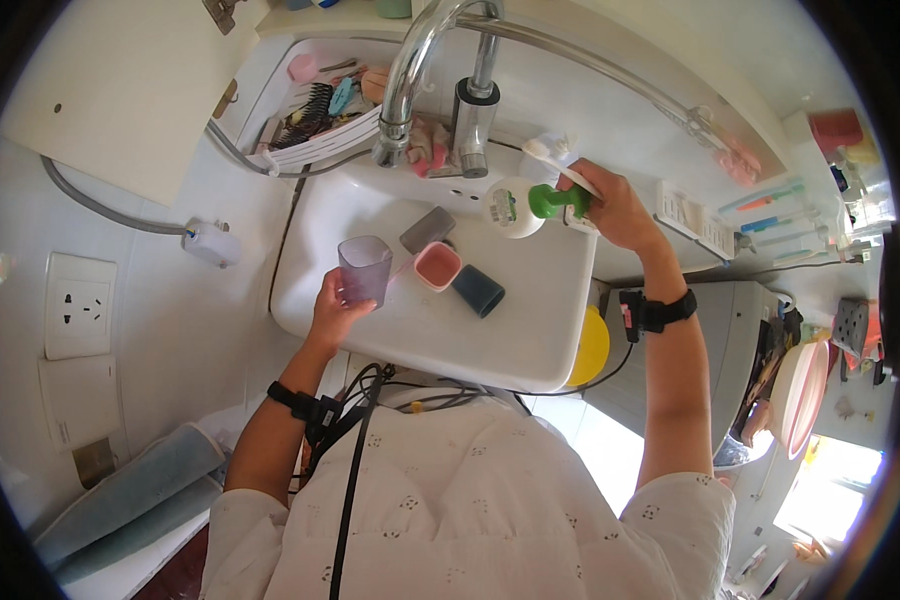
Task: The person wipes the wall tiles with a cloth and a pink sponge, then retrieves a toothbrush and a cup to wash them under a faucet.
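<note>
My left hand (pixel 335 310) grips a translucent purple plastic cup (pixel 364 274) over the left side of the white sink (pixel 360 337). Held in my right hand (pixel 621 206) is a white-handled brush (pixel 559 161), its bristle head pointing up and left. The same hand is at the green pump head (pixel 555 201) of a white pump bottle (pixel 510 208) by the basin's right rear; whether it presses the pump I cannot tell. In the basin are a grey cup (pixel 427 230) on its side, a pink cup (pixel 438 266) with its mouth facing up, and a tipped dark blue cup (pixel 479 291).
A chrome faucet (pixel 409 82) arches over the basin's back. Behind it at left, a white tray (pixel 330 142) holds combs and small items. Several toothbrushes hang on the right wall by a white rack (pixel 694 217). A yellow round object (pixel 591 346) shows beside the sink.
</note>
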The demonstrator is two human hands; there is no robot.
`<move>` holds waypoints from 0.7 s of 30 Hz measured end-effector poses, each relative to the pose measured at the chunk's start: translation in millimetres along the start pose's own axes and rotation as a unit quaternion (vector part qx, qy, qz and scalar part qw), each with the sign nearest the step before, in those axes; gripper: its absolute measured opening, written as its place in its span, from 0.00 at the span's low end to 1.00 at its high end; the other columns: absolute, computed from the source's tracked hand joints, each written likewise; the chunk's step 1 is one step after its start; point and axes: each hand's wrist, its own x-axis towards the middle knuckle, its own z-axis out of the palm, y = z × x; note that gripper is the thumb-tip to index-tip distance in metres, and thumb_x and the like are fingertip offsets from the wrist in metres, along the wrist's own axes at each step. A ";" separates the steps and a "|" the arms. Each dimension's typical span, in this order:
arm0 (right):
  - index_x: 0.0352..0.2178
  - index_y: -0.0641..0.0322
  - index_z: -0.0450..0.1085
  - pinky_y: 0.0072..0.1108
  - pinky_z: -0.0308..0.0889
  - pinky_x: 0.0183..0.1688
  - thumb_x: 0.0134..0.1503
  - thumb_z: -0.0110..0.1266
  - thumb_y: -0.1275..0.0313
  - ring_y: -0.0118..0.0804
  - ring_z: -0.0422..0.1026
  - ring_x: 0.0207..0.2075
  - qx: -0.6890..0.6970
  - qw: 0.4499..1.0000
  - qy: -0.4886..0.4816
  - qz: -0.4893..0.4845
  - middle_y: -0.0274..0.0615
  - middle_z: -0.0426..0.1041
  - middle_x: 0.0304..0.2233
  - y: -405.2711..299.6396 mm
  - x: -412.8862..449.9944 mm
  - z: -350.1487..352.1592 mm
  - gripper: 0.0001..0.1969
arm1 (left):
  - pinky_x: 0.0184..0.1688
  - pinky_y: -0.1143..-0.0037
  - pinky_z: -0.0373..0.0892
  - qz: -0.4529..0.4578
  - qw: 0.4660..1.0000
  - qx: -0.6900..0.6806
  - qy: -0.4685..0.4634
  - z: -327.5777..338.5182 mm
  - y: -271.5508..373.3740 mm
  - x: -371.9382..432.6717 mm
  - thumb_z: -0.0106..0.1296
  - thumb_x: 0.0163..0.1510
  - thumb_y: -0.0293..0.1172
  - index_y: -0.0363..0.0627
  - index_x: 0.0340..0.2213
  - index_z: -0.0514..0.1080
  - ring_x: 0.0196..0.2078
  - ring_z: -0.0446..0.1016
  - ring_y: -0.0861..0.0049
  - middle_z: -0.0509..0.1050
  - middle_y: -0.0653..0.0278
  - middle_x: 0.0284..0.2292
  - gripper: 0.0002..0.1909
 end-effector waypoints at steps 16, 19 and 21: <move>0.45 0.51 0.69 0.42 0.72 0.44 0.49 0.52 0.87 0.58 0.75 0.46 -0.154 0.984 0.083 0.033 0.42 0.75 0.45 6.3 67.6 54.4 0.23 | 0.58 0.67 0.71 0.077 0.994 -0.038 -0.067 23.4 40.7 0.0 0.68 0.47 0.19 0.44 0.62 0.56 0.57 0.70 0.71 0.68 0.60 0.54 0.44; 0.44 0.51 0.69 0.41 0.72 0.44 0.49 0.54 0.86 0.57 0.75 0.46 -0.174 0.979 0.089 0.051 0.41 0.74 0.44 4.1 77.9 60.5 0.22 | 0.58 0.67 0.70 0.089 0.993 -0.029 -0.078 23.7 45.1 -1.0 0.68 0.46 0.19 0.45 0.62 0.56 0.58 0.69 0.71 0.67 0.61 0.55 0.45; 0.45 0.51 0.69 0.41 0.71 0.45 0.50 0.52 0.87 0.57 0.75 0.46 -0.175 0.980 0.077 0.062 0.41 0.74 0.45 2.0 82.6 62.4 0.22 | 0.59 0.67 0.70 0.093 0.992 -0.026 -0.079 24.1 47.6 -2.6 0.68 0.46 0.19 0.45 0.62 0.56 0.59 0.68 0.72 0.67 0.61 0.55 0.45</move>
